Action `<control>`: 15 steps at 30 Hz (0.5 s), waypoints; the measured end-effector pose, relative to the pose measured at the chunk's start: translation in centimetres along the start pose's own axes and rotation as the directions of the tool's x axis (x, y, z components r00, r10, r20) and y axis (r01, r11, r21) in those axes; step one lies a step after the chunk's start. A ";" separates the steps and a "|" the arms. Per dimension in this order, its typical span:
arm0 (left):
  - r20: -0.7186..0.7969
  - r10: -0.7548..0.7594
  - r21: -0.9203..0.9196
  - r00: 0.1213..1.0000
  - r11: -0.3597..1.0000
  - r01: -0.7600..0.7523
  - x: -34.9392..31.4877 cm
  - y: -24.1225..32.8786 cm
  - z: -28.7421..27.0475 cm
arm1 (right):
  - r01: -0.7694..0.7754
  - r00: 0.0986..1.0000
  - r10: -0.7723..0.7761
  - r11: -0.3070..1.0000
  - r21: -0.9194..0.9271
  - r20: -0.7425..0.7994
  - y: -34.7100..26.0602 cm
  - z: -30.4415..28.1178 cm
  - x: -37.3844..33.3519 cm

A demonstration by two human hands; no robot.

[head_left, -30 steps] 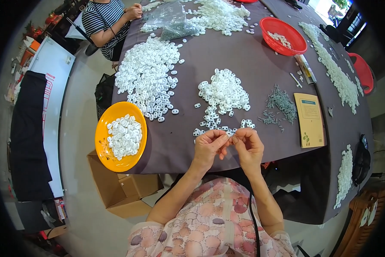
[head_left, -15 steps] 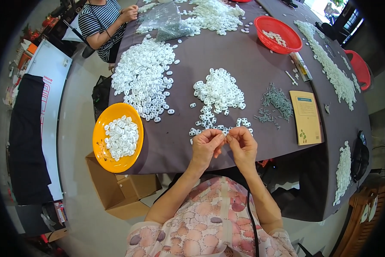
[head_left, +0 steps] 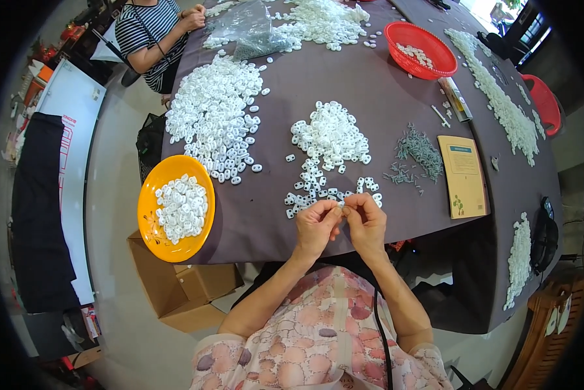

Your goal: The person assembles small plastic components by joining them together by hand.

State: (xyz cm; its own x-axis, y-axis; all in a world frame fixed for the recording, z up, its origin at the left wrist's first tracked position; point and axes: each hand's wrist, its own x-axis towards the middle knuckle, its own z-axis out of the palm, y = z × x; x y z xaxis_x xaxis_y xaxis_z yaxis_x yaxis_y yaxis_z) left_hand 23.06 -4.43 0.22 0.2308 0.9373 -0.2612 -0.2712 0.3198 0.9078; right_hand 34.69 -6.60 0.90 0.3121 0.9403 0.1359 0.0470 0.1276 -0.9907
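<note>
At the table's near edge my left hand (head_left: 316,224) and my right hand (head_left: 365,222) meet fingertip to fingertip. Pinched between both thumbs and forefingers is a small white plastic piece (head_left: 341,203), mostly covered by the fingers. Just beyond my hands lie loose white pieces with dark holes (head_left: 313,180), leading up to a heap of the same kind (head_left: 331,133). To the right is a pile of small grey-green pins (head_left: 421,155). An orange plate (head_left: 150,224) with white oval pieces on it stands at the left corner.
A large heap of white oval pieces (head_left: 211,110) covers the table's left side. On the right are a yellow booklet (head_left: 462,179), a long box (head_left: 456,99) and a red basket (head_left: 422,52). A cardboard box (head_left: 194,286) sits below. Another person (head_left: 152,36) works at the far left.
My hands stay together on the small white piece, with the fingers shifting slightly. The whole view has moved a little; the piles look the same.
</note>
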 end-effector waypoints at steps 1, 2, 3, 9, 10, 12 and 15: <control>-0.005 -0.026 0.024 1.000 0.999 0.026 -0.2 -0.4 0.0 | -0.020 0.999 0.021 0.999 -0.030 0.026 0.5 -0.3 -0.2; -0.011 -0.055 0.048 0.998 0.997 0.055 -0.3 -0.6 0.0 | -0.041 0.998 0.044 0.997 -0.060 0.050 0.9 -0.6 -0.3; 0.027 -0.050 0.050 0.998 0.998 0.049 -0.3 -0.7 -0.2 | -0.043 0.998 0.046 0.997 -0.061 0.048 1.1 -0.8 -0.3; 0.234 -0.162 -0.081 0.958 0.979 0.186 0.6 0.5 -1.2 | -0.082 0.994 0.072 0.989 0.120 0.082 1.0 -1.6 -0.2; 0.235 -0.190 -0.067 0.953 0.975 0.211 0.7 0.8 -1.3 | -0.086 0.994 0.077 0.989 0.116 0.081 1.1 -1.7 -0.2; 0.222 -0.167 -0.048 0.961 0.982 0.181 0.6 0.5 -1.4 | -0.081 0.992 0.069 0.990 0.113 0.106 1.1 -1.5 -0.2; 0.175 -0.084 -0.036 0.981 0.995 0.092 0.5 -0.1 -1.2 | -0.067 0.995 0.058 0.991 0.117 0.086 1.3 -1.1 -0.4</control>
State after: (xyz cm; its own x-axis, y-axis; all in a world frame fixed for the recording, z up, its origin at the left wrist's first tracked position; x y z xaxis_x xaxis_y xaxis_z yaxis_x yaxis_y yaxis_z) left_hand 22.04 -3.86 -0.38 0.4124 0.8684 -0.2753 -0.2822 0.4091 0.8678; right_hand 35.73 -7.14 -0.43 0.2315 0.9697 0.0777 -0.0852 0.0998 -0.9914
